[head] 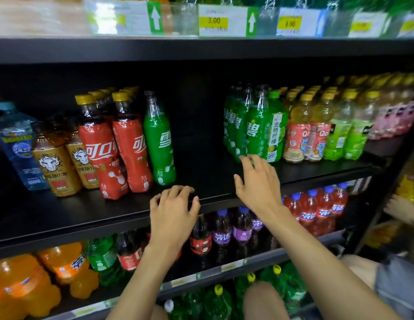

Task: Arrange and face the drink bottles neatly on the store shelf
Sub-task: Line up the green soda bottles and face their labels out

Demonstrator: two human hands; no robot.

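Drinks shelf (201,179), gap mid-row. Left hand (173,211) rests loosely curled on shelf edge, holding nothing. Right hand (259,181) open, fingers spread, near green bottles (254,132). Full plastic bottles: prob. heavy-ish, slick film; grip at waist.

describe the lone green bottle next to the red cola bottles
Slim green bottle, glossy green wrap with white characters, clear neck, cap hard to make out. It stands upright on the black shelf, close against a red bottle on its left in view, bare shelf on its right. Nothing grips it.
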